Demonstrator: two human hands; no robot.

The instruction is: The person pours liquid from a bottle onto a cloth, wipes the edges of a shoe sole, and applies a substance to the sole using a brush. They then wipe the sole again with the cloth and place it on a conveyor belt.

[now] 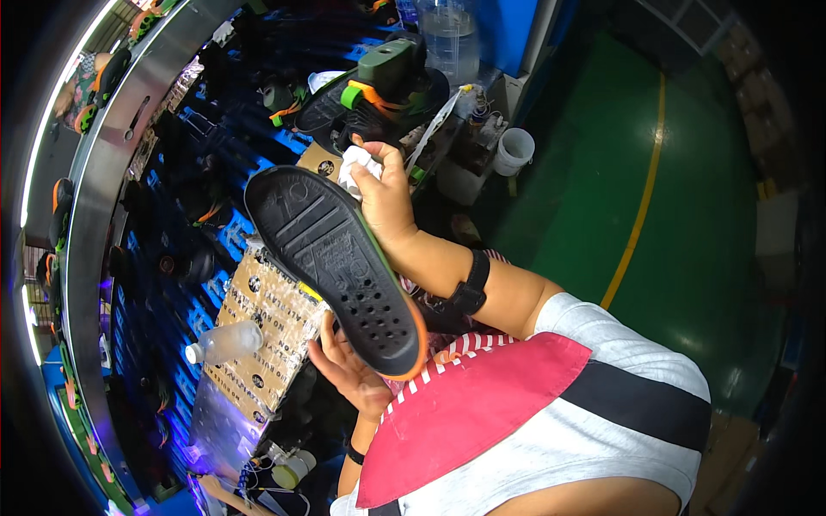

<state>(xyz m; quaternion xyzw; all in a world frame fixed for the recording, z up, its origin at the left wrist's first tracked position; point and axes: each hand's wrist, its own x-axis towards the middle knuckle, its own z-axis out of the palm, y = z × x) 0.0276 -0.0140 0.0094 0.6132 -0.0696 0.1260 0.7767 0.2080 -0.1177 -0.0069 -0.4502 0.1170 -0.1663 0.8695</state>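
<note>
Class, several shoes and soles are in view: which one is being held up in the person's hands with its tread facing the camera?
The black sole with an orange-green edge, gripped by the left hand and right hand. The other shoes sit on the curved line and blue racks.

— What sort of place is this?
— A shoe factory: a curved conveyor [95, 172] carries shoes [110, 73], a green painted floor [688, 215] has a yellow line [641, 202], and blue racks [224, 138] crowd in.
</note>
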